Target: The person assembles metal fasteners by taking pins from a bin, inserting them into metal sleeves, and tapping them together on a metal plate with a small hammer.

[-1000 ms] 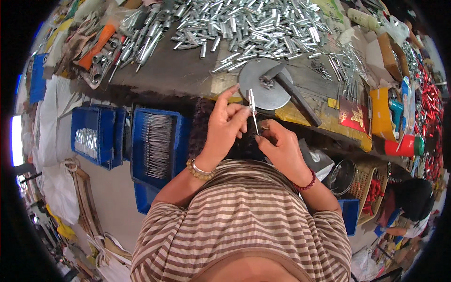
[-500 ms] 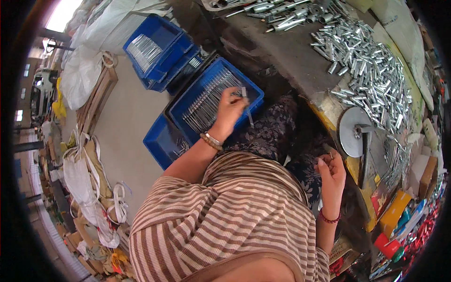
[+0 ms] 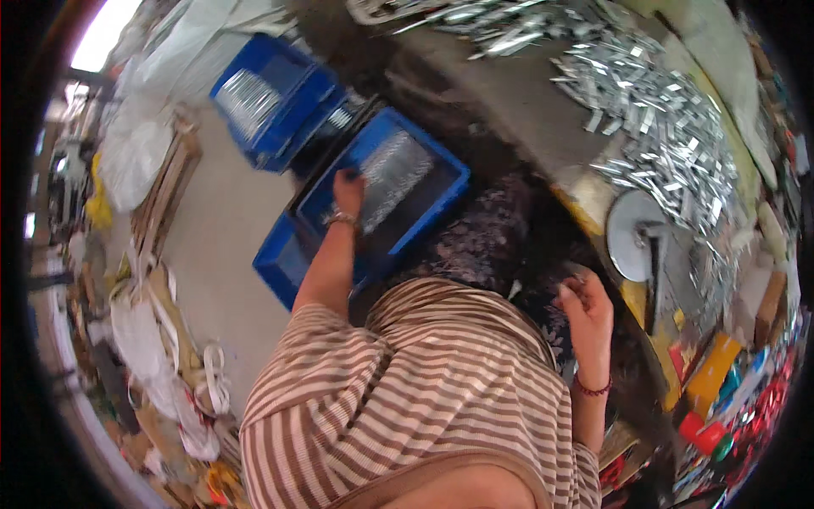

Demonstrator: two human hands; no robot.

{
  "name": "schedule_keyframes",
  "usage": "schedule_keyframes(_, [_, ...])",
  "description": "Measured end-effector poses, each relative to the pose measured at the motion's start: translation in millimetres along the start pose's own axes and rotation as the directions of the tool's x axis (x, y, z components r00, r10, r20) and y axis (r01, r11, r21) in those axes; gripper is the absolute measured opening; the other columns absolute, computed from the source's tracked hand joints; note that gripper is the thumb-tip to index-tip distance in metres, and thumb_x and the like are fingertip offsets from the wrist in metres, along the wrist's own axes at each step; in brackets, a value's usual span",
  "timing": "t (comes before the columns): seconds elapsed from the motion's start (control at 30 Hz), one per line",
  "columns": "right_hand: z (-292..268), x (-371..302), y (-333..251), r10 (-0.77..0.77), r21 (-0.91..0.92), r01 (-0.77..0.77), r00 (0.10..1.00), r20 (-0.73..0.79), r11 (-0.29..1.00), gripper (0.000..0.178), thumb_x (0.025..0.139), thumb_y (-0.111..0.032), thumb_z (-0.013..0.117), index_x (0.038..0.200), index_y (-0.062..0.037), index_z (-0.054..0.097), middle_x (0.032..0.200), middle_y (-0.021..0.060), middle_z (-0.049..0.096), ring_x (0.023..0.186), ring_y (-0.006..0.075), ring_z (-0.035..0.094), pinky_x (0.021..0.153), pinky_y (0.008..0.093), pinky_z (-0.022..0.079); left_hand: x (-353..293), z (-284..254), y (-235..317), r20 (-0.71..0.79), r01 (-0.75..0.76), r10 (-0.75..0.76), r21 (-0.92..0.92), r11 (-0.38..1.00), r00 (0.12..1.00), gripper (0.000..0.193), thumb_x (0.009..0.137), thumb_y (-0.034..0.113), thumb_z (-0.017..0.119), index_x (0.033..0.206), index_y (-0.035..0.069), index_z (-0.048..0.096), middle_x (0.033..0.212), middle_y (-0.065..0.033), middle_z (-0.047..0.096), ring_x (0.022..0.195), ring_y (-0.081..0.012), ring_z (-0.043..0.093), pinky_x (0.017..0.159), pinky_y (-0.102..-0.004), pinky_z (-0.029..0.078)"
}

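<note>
My left hand (image 3: pixel 348 195), blurred by motion, reaches over the left part of a blue plastic crate (image 3: pixel 431 222). Slim shiny metal rods (image 3: pixel 398 174) lie side by side in that crate, smeared in this picture. Whether the fingers hold anything does not show. My right hand (image 3: pixel 588 301) hovers above my lap near the bench edge, its thumb and fingers curled together. Anything pinched there is too small or hidden to make out.
Stacked blue crates (image 3: pixel 284 127) with more rods stand farther left, and another blue bin (image 3: pixel 284 263) adjoins the near one. On the right, a bench carries a large heap of metal tubes (image 3: pixel 653 110) and a round metal disc (image 3: pixel 629 236).
My left hand has swung left across the crate, away from its right end, where it held a metal piece. My right hand has barely moved. The whole view has shifted slightly.
</note>
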State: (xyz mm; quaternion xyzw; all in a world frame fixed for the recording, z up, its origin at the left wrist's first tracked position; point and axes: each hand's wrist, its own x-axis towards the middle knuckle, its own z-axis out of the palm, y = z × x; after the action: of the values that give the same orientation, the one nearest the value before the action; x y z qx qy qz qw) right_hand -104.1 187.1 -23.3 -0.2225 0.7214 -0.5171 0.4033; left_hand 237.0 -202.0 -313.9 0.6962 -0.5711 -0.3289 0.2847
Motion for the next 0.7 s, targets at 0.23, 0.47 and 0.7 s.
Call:
schedule_keyframes(0.23, [2.9, -3.2, -2.4, -0.174, -0.225, 0.173, 0.985, 0.015, 0.959, 0.028, 0.096, -0.012, 0.072, 0.122, -0.0008, 0.07, 0.101, 0.0145, 0.074, 0.089, 0.0214, 0.071, 0.081, 0.0342, 0.057, 17.7, -4.4, -3.5, -0.115, -0.344, 0.337, -0.041, 0.938, 0.934, 0.04, 0.1, 0.022, 0.072, 0.131, -0.002, 0.063, 0.122, -0.0234, 0.07, 0.111, -0.0377, 0.068, 0.098, -0.046, 0.052])
schedule_keyframes(0.47, [-5.9, 1.7, -7.7, -0.581, -0.226, 0.537, 0.776, -0.244, 0.813, 0.023, 0.092, -0.017, 0.072, 0.11, -0.0032, 0.07, 0.096, 0.0195, 0.071, 0.091, 0.039, 0.071, 0.079, 0.0454, 0.057, -97.5, -23.3, 283.2, -0.02, -0.7, 0.709, -0.175, 0.692, 0.705, 0.032, 0.108, 0.025, 0.066, 0.118, -0.004, 0.071, 0.11, -0.015, 0.074, 0.094, -0.0244, 0.068, 0.086, -0.0365, 0.057])
schedule_keyframes(0.7, [-95.6, -4.3, -12.8, -0.847, -0.794, 0.297, 0.233, -0.479, 0.531, 0.024, 0.09, -0.018, 0.074, 0.107, -0.0038, 0.064, 0.101, 0.0148, 0.062, 0.1, 0.0375, 0.063, 0.085, 0.0473, 0.052, -179.3, 45.7, 377.4, 0.309, -0.91, 0.922, -0.264, 0.319, 0.233, 0.024, 0.104, 0.014, 0.066, 0.123, 0.0, 0.068, 0.115, -0.0141, 0.071, 0.103, -0.0265, 0.067, 0.089, -0.0395, 0.054])
